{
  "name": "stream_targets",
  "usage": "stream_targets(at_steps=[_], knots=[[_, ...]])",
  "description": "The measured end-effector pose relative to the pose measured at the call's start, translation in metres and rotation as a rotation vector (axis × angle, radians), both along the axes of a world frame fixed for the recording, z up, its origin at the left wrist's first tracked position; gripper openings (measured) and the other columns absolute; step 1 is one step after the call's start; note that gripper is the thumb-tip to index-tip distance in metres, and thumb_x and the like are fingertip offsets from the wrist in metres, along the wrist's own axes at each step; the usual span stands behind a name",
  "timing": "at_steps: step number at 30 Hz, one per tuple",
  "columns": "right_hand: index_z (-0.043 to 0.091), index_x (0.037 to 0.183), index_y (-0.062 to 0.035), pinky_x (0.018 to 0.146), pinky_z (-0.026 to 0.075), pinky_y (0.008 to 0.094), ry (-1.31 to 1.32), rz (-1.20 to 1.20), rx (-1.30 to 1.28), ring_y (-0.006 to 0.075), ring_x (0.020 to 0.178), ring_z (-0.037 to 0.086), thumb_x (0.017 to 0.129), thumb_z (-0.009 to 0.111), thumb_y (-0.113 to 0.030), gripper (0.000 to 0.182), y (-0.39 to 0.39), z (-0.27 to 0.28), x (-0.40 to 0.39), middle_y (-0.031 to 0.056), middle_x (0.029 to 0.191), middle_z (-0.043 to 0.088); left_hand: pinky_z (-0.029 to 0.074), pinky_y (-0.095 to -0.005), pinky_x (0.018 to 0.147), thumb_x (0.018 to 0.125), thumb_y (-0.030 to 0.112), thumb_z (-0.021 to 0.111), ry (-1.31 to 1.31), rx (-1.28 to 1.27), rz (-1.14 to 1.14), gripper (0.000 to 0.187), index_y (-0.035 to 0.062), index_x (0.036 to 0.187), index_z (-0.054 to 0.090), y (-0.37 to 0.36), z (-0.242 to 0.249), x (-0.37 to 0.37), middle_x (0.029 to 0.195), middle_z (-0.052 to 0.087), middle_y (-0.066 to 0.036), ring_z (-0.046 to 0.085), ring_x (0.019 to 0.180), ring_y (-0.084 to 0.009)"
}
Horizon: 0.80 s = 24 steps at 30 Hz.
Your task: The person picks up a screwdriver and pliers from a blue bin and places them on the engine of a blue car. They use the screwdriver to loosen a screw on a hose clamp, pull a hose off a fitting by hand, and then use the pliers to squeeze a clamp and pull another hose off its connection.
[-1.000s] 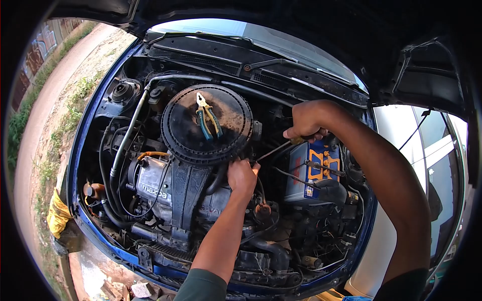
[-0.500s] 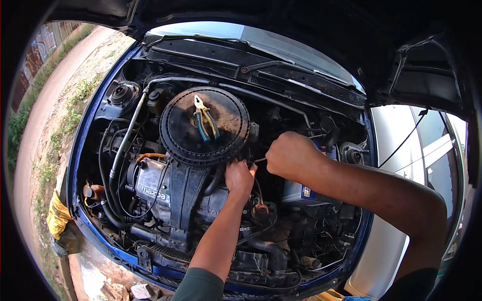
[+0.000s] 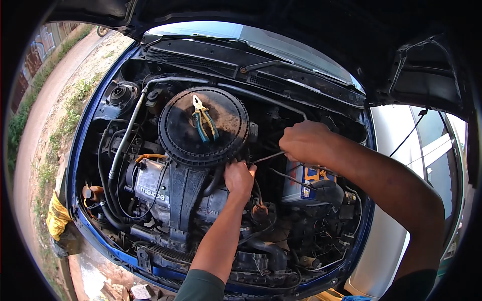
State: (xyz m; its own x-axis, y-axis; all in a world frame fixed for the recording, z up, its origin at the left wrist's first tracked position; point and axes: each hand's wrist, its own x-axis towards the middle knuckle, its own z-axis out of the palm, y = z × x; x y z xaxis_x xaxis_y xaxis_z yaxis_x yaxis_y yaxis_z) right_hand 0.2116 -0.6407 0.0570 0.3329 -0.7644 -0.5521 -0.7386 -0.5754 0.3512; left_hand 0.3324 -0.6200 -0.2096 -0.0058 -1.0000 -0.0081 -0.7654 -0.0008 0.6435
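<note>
In the engine bay, my right hand (image 3: 305, 142) is closed on a thin metal rod (image 3: 269, 157). The rod slants down and left toward my left hand (image 3: 239, 176), which is closed beside the lower right edge of the round black air filter housing (image 3: 203, 125). What the left fingers hold is hidden. Pliers (image 3: 206, 119) with blue and yellow handles lie on top of the housing. A battery (image 3: 301, 183) with a blue and orange label is below my right hand.
The raised hood (image 3: 321, 30) hangs overhead. Below the housing is the silver engine cover (image 3: 150, 188) marked mazda. Hoses and cables run around it. A silver vehicle (image 3: 396, 135) stands at the right, and a yellow cloth (image 3: 58, 215) is at the far left.
My right hand has moved right and slightly up, showing more of the rod and the battery label. My left hand has stayed nearly in place.
</note>
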Motion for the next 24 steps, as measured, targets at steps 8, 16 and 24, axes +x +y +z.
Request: stream_targets(at_steps=[8, 16, 24], knots=[[0.081, 0.098, -0.0046, 0.080, 0.064, 0.0446, -0.125, -0.179, 0.038, 0.0358, 0.096, 0.077, 0.087, 0.076, -0.021, 0.021, 0.005, 0.003, -0.008, 0.0173, 0.101, 0.078, 0.056, -0.0454, 0.096, 0.084, 0.037, 0.083, -0.012, -0.046, 0.019, 0.036, 0.0040, 0.099, 0.081, -0.001, -0.002, -0.002, 0.110, 0.072, -0.018, 0.066, 0.111, -0.0365], [0.078, 0.107, -0.0028, 0.089, 0.059, 0.0461, -0.390, -0.493, -0.105, 0.0337, 0.098, 0.076, 0.095, 0.074, -0.036, 0.035, 0.002, 0.042, -0.036, 0.0193, 0.105, 0.077, 0.057, -0.0459, 0.092, 0.087, 0.040, 0.080, -0.012, -0.053, 0.037, 0.041, 0.0037, 0.106, 0.082, -0.002, -0.001, -0.003, 0.106, 0.074, -0.022, 0.070, 0.103, -0.0385], [0.069, 0.113, 0.0000, 0.090, 0.057, 0.0506, -0.767, -0.455, -0.248, 0.0398, 0.099, 0.074, 0.099, 0.067, -0.021, 0.026, -0.036, -0.024, -0.017, 0.0224, 0.106, 0.075, 0.059, -0.0460, 0.086, 0.093, 0.040, 0.075, -0.025, -0.077, 0.032, 0.038, 0.0023, 0.098, 0.081, -0.003, -0.004, -0.006, 0.102, 0.073, -0.022, 0.071, 0.099, -0.0379]])
